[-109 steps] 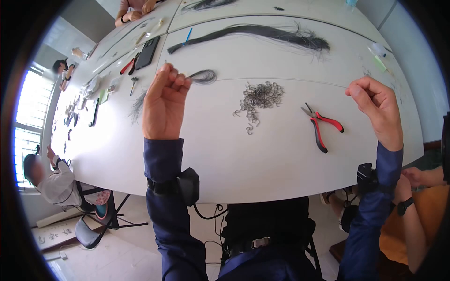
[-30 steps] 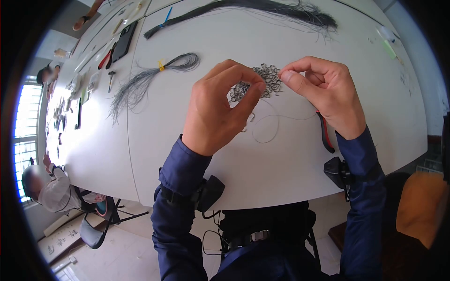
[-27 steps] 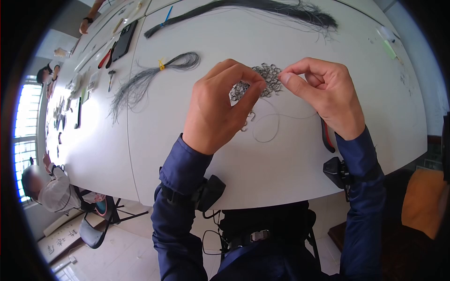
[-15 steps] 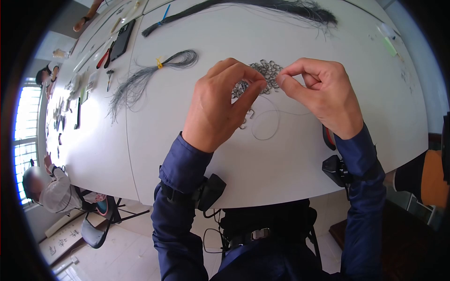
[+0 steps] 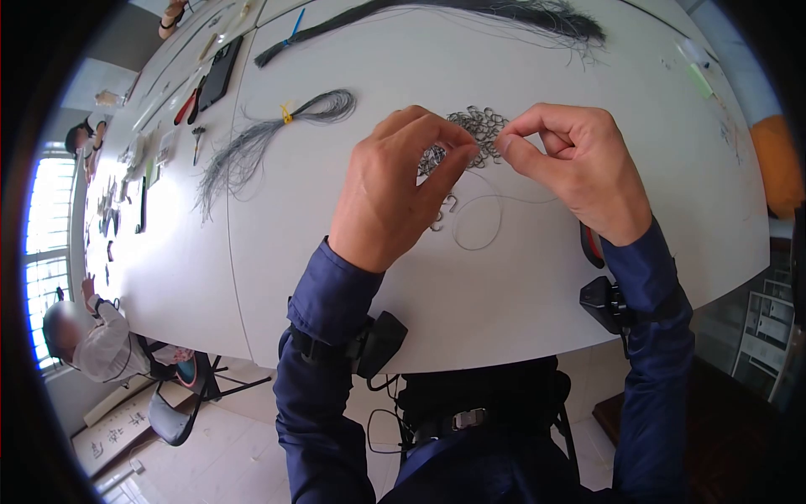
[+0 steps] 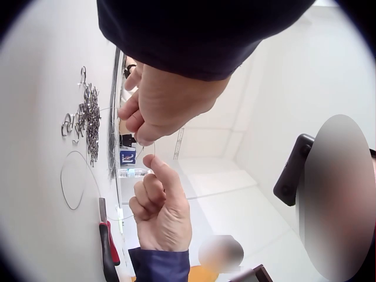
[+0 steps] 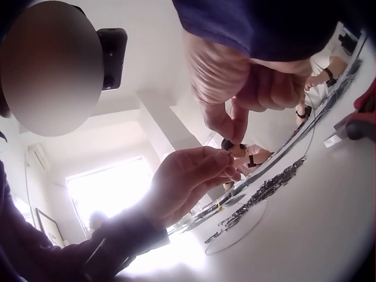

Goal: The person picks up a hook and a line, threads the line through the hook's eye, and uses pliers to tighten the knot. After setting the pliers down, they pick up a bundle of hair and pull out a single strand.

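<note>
My left hand [image 5: 382, 189] and right hand [image 5: 588, 172] are raised close together, with thumb and forefinger of each pinched. In the left wrist view, a short stretch of thin wire [image 6: 154, 149] runs between the fingertips of the left hand [image 6: 176, 100] and right hand [image 6: 161, 208]. A wire loop [image 5: 500, 220] hangs or lies below them; I cannot tell which. Behind the fingers lies a pile of small metal hooks [image 5: 477, 126], partly hidden by the left hand. Red-black pliers [image 5: 591, 248] lie mostly hidden under the right hand.
A grey wire bundle with a yellow tie [image 5: 286, 113] lies to the left, a long dark bundle [image 5: 361, 18] at the back. A phone [image 5: 221, 69], other pliers [image 5: 191, 102] and small items stand farther left. Other people sit around the table.
Earlier my hands were wide apart; they came together near the hook pile. Over the last second they have barely moved. The orange-clothed person at right has shifted.
</note>
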The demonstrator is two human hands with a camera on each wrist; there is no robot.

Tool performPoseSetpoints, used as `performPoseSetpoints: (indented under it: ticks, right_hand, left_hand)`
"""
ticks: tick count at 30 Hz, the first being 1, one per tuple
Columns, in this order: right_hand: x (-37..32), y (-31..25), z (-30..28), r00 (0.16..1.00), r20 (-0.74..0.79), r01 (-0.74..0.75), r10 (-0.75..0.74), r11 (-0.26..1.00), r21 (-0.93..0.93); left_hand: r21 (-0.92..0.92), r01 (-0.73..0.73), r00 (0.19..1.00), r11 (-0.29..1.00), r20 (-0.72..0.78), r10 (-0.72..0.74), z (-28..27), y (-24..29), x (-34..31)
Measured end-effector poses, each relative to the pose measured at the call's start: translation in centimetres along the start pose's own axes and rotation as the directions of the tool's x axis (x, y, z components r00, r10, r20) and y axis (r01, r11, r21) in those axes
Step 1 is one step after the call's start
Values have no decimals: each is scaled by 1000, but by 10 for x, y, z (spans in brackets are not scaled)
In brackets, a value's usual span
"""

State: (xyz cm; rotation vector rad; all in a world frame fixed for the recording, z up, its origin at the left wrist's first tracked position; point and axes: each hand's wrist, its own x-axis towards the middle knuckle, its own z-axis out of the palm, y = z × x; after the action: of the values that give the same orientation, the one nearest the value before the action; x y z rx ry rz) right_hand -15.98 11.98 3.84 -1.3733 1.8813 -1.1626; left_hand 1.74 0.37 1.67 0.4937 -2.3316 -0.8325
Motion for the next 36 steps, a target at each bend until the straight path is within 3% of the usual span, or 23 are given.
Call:
performPoseSetpoints:
  ticks: [6,9,15,18,24,36]
  right_hand:
    - [0,1,0,1000,4,-20,20,999,-42]
    - [0,0,-1,999,27,-41,42,998,-46]
    - [3,15,6,999,-22,42,-39,988,148]
    - [4,19,8,998,64,10,-25,975,224]
    - [5,15,6,988,149,-69,37,973,219]
    - [4,15,10,996,87,-39,22,980,193]
  left_hand:
    - [-33,31,999,999,18,-31,-2,4,0]
    - [-19,-43,999,999,-13,42,-2,2,1]
    - [-38,-54,999,998,-11,53,-3,0,2]
    - [-41,-61,998,997,-32,60,-1,1,2]
    - [-43,-73,997,996,-20,72,-2,2,2]
    - [-59,-16,1000,998,-24,14,0,5,2]
